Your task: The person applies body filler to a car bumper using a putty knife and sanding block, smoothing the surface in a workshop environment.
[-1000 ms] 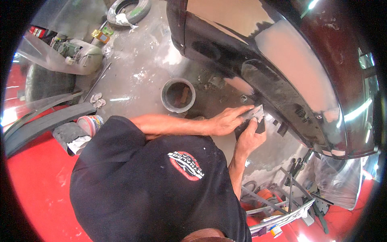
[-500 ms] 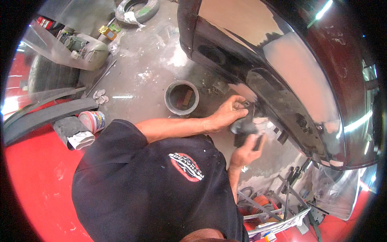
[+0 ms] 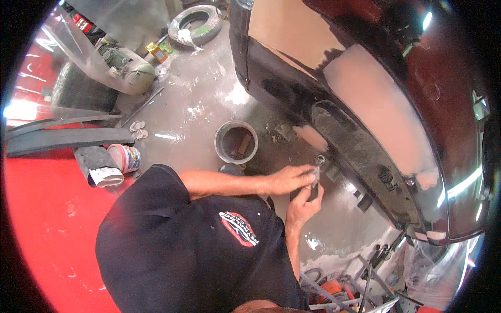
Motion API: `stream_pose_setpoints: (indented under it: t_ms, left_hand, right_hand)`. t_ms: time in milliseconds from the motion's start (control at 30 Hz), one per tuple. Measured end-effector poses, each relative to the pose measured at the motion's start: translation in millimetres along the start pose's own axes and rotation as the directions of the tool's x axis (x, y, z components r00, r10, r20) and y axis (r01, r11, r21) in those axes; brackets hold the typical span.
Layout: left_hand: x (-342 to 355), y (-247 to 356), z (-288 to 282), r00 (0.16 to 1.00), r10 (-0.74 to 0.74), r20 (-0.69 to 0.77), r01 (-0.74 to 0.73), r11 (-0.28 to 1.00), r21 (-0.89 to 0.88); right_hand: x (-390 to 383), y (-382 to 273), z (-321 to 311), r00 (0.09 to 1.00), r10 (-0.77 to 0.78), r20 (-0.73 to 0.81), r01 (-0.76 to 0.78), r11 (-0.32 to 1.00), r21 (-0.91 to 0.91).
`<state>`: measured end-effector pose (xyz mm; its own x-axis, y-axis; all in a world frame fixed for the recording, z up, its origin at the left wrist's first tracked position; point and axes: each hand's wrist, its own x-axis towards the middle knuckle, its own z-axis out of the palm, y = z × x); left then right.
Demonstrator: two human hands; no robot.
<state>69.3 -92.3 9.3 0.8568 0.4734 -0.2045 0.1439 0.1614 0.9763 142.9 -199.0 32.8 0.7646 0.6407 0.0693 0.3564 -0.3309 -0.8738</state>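
My left hand (image 3: 290, 180) reaches in from the left, fingers pressed together on a small greyish edge of something. Just below it, my right hand (image 3: 303, 208) is closed around a small dark piece (image 3: 313, 193), flat or block-like; its kind is not clear. The hands meet at that piece, in front of a dark car bumper (image 3: 360, 148) and apart from it. Pinkish-beige sanded patches (image 3: 383, 104) cover parts of the bumper and the panel above. Left of the hands stands a round bucket (image 3: 218, 150) with dark liquid and a reddish-brown block inside.
On the wet grey floor (image 3: 182, 117) lies a tyre (image 3: 213, 32) at the back. A red surface (image 3: 57, 208) at left bears a tub (image 3: 125, 157) and long dark trim pieces (image 3: 68, 141). Metal frames and clutter (image 3: 339, 289) fill the lower right, beside clear plastic sheeting (image 3: 436, 266).
My hands have come together, moving down and slightly left, away from the bumper. The dark piece, blurred between them before, is now gripped close. The view has shifted a little.
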Motion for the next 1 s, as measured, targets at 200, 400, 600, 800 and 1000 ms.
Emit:
stream_pose_setpoints:
  t_ms: [200, 400, 600, 800, 1000]
  left_hand:
    - [-11, -3, 29, 0.956, 0.189, 0.223, -0.195, 0.981, 0.007]
    - [-12, 44, 40, 0.998, 0.051, 0.047, -0.054, 0.998, 0.045]
    - [-10, 67, 49, 0.924, 0.355, 0.144, -0.383, 0.874, 0.3]
    - [1, 54, 63, 0.892, 0.446, 0.079, -0.43, 0.778, 0.458]
    - [24, 76, 78, 0.778, 0.626, -0.053, -0.566, 0.735, 0.374]
  right_hand:
    - [33, 54, -38, 0.962, 0.254, -0.101, -0.244, 0.964, 0.104]
    - [57, 43, -91, 0.895, 0.24, -0.375, -0.174, 0.964, 0.201]
    - [69, 81, -126, 0.807, 0.59, -0.021, -0.328, 0.478, 0.815]
    - [26, 103, -124, 0.856, 0.401, 0.328, -0.518, 0.654, 0.552]
    - [18, 74, -136, 0.939, 0.037, 0.342, -0.054, 0.998, 0.039]
